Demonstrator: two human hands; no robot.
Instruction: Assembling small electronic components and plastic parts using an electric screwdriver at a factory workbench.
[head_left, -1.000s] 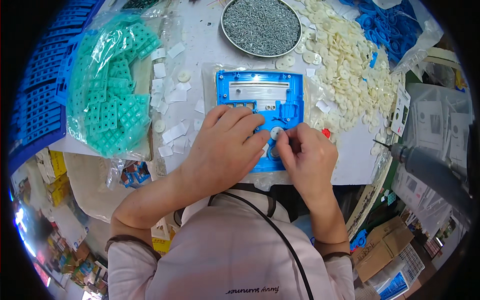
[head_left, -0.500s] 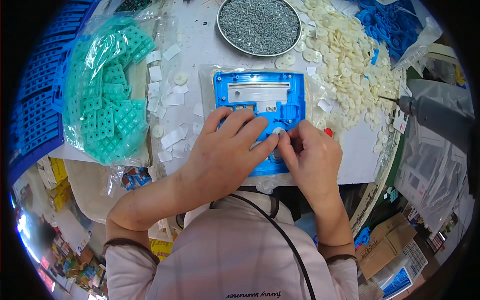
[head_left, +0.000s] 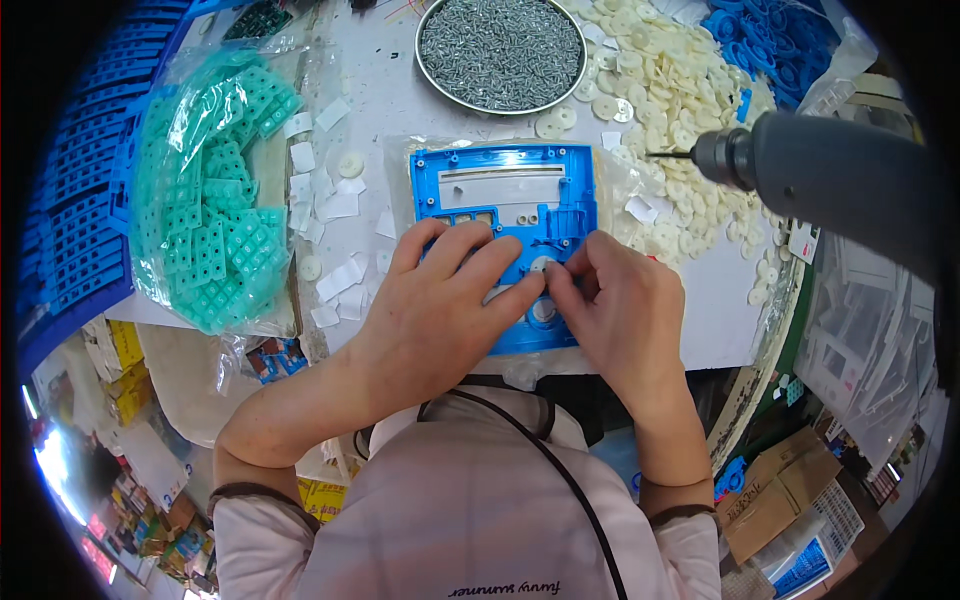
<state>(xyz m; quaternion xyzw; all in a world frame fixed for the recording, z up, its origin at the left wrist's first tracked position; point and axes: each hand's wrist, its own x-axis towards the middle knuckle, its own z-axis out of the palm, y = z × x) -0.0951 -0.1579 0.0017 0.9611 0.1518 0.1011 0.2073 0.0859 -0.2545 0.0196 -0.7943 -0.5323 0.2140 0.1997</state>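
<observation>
A blue plastic housing [head_left: 427, 180] lies open side up on a clear plastic bag in front of me. My left hand [head_left: 440, 300] rests across its left and lower part, fingers spread, the thumb near a white plastic disc [head_left: 541, 264]. The disc sits in the housing's lower middle. At the disc's right edge my right hand [head_left: 622, 308] pinches thumb and forefinger together; whatever is between the tips is too small to make out. Below the disc a round opening [head_left: 543, 312] shows, partly hidden by my hands.
A round metal tray [head_left: 420, 75] of screws stands beyond the housing. White discs [head_left: 690, 130] are heaped at right, below blue parts [head_left: 770, 45]. A grey power screwdriver [head_left: 800, 165] juts in from the right. Bagged green keypads [head_left: 215, 190] lie at left beside blue panels [head_left: 85, 180].
The right fingertips have shifted slightly, and more of the white disc shows. The screwdriver appears larger and further left. The table scene has moved a little left in view.
</observation>
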